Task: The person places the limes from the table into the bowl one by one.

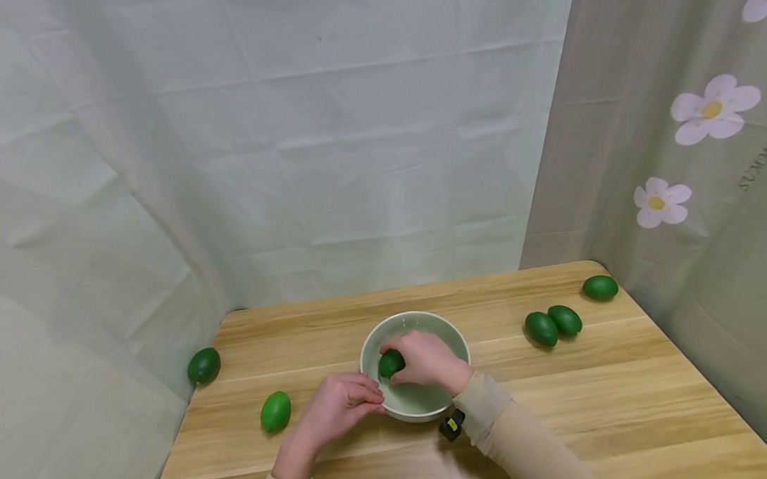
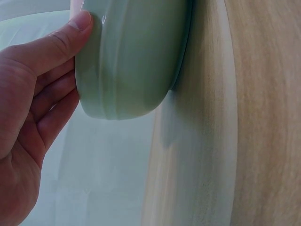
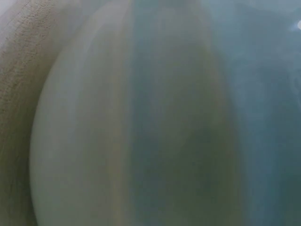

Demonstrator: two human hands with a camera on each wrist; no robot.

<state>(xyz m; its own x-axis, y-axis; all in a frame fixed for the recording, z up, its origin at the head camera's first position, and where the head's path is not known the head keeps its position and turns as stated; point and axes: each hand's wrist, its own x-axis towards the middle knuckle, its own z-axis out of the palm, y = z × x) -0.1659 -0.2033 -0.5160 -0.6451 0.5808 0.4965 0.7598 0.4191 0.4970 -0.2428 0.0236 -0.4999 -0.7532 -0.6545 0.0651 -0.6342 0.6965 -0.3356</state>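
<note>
Two Hands Meet at a Pale Green Bowl

At lower centre, a person's left hand [image 1: 341, 406] pinched the near-left rim of a bowl [image 1: 421, 400], thumb against the outer wall. Inside the bowl, the right hand [image 1: 426, 361] held a dark green fruit [image 1: 391, 365] between thumb and fingers; whether the fruit touched the bottom could not be told, and the right wrist view was too blurred to help.

The step in hand appeared to be handling that one fruit while the bowl was steadied. Whether it was being set down or picked up was unclear; either way, the next move seemed to call for a firm left hold and a right hand clear of the rim.

A brighter green fruit [image 1: 276, 412] lay at lower left, a dark one [image 1: 204, 366] beyond it near the table's [image 1: 617, 400] left edge. Farther off, at right, sat a close pair [image 1: 542, 329], then a lone fruit [image 1: 600, 287] before the hanging cloth [image 1: 381, 162].
</note>
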